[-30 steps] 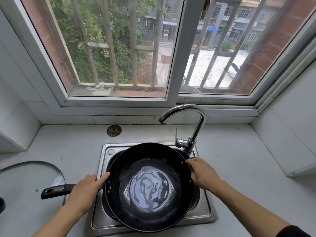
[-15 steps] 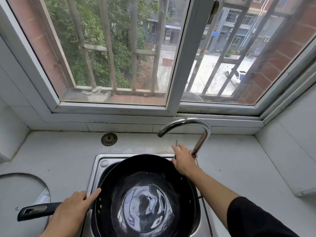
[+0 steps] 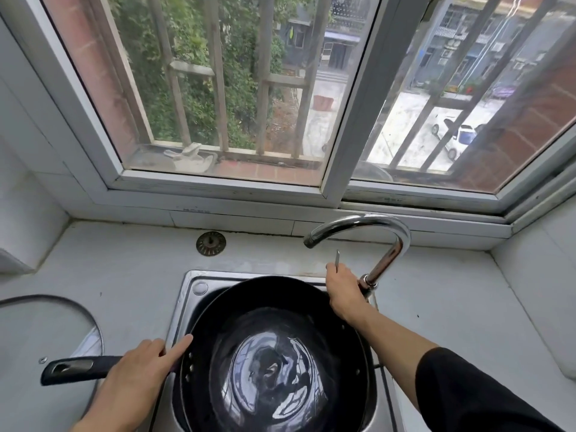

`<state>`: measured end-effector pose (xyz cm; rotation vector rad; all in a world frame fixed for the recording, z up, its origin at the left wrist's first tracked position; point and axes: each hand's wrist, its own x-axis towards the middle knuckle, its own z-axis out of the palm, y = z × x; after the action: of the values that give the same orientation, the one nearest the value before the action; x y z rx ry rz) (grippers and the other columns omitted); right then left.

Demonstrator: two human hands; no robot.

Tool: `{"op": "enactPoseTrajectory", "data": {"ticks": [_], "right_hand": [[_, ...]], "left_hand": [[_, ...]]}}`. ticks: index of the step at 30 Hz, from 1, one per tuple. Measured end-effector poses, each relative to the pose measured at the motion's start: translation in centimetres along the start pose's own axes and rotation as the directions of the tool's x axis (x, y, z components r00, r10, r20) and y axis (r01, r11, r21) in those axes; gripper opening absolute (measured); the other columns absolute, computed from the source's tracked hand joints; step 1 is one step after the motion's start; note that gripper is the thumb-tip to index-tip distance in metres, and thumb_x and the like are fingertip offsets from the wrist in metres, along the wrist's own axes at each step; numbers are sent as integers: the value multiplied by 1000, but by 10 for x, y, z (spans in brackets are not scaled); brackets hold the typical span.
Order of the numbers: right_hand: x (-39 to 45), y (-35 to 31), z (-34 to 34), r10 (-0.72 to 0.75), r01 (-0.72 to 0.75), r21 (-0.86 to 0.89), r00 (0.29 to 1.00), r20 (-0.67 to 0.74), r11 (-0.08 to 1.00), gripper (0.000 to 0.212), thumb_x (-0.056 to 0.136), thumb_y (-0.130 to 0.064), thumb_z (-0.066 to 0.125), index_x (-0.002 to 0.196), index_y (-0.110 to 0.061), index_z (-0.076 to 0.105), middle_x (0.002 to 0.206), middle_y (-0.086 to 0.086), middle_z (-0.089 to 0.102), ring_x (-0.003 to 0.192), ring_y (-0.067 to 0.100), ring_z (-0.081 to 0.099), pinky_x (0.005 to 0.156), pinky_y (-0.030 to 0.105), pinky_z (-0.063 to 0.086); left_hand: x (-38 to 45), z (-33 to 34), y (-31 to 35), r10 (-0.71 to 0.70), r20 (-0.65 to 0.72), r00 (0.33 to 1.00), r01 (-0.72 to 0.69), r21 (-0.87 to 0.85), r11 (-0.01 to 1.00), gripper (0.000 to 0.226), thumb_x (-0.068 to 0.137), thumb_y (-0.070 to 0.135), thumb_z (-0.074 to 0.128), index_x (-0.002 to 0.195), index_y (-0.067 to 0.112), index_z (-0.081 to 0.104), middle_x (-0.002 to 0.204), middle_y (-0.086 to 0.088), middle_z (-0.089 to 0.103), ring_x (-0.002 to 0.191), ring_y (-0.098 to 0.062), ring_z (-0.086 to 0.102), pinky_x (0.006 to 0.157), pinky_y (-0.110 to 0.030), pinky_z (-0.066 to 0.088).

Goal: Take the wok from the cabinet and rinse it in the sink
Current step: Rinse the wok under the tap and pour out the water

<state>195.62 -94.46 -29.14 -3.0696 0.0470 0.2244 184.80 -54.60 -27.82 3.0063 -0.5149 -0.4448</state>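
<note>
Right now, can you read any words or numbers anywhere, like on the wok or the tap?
No text can be read.
Wok: no words show.
Wok handle: a metal insert, no lettering legible.
Tap: plain chrome.
Window sill: a faint dark mark, too small to read.
Buildings outside: too blurred.

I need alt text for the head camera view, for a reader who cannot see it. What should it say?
A black wok holding water sits over a steel sink; the left hand grips its handle while the right hand holds the faucet lever. No water runs from the curved faucet, and a glass lid lies on the counter at left.
</note>
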Motion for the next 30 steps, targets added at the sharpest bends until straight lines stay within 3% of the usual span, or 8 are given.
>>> {"op": "enactPoseTrajectory", "data": {"ticks": [5,12,18,22,30], "right_hand": [[-1,-1,3,-14,13,-33,1000,-16,999,46,72,15,50,114,-3,48,112,19,51,97,35,50,84,40,41],[-2,-3,8,-23,22,-38,1000,-15,999,42,65,19,50,104,5,56,99,26,55,87,44,54,78,48,45],[-1,-2,11,-28,27,-42,999,-15,999,44,62,20,53,103,6,58,96,26,56,85,44,55,77,49,46],[0,0,17,-9,8,-70,1000,-6,998,50,45,20,65,92,3,61,82,21,57,69,39,57,61,46,50],[-2,-1,9,-38,38,-74,999,4,997,48,62,20,53,107,3,56,103,24,55,91,42,53,80,47,44]], "left_hand": [[-1,-10,6,-4,-36,999,5,10,1000,101,33,-3,79,125,34,59,71,11,23,55,-9,24,45,-19,8],[-3,-7,5,-23,-32,999,24,13,1000,104,38,-9,67,132,35,53,71,10,28,57,-11,29,44,-22,16],[-4,-8,8,-28,-40,999,28,1,1000,107,34,-11,69,130,34,55,70,9,31,56,-10,28,44,-20,16],[-4,-8,9,-21,-56,998,22,17,1000,107,30,-13,69,128,31,58,69,9,31,55,-11,28,43,-21,17],[-5,-6,9,-42,-57,998,43,15,999,108,32,-13,68,129,33,57,70,8,34,55,-12,35,43,-21,24]]}}
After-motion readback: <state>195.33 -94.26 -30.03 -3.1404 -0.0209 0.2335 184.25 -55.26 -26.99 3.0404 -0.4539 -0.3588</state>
